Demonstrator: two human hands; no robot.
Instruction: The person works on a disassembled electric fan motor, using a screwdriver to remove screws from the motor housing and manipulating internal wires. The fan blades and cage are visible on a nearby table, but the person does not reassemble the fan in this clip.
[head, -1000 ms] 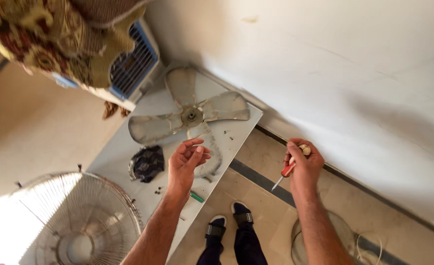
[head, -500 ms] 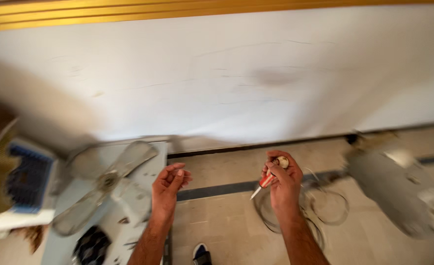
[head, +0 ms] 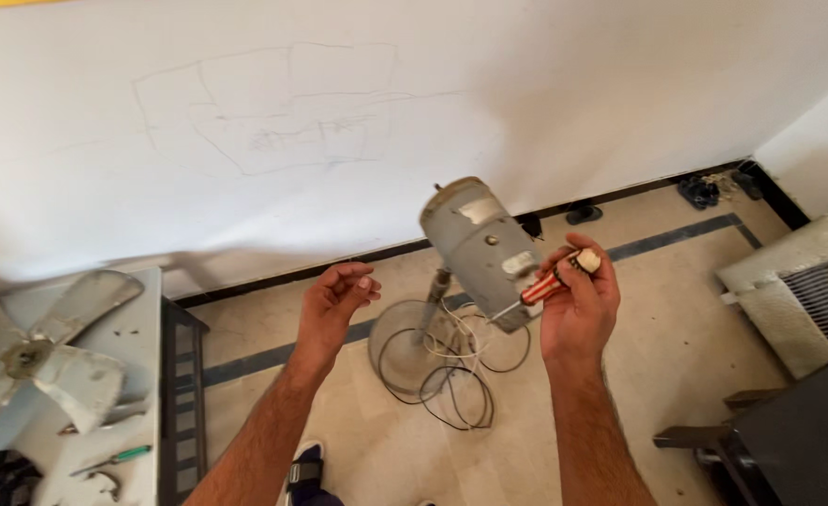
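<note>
**Hands raised before a stripped fan motor**

Both hands are lifted in front of the person, over a tiled floor. The right hand (head: 578, 309) grasps a screwdriver (head: 543, 285) with a red-and-white striped handle and a pale cap; the fingers wrap the handle in a working grip, likely so the tool can be turned or steered. Its long axis runs on a slant, cap end up and to the right, thin metal shaft down and to the left, with the tip close against the lower side of the grey fan motor (head: 481, 245). Whether the tip actually touches the housing cannot be told.

The left hand (head: 337, 302) holds nothing: its fingers are loosely curled, palm turned inward, apart from the motor and to its left.

The motor sits tilted atop a stand with a round base (head: 405, 351) on the floor, and loose wires (head: 456, 384) coil around that base. At far left a white table (head: 142, 375) carries a detached fan blade (head: 44, 351) and a green-handled tool (head: 114, 459), probably laid there to keep parts within reach.
</note>
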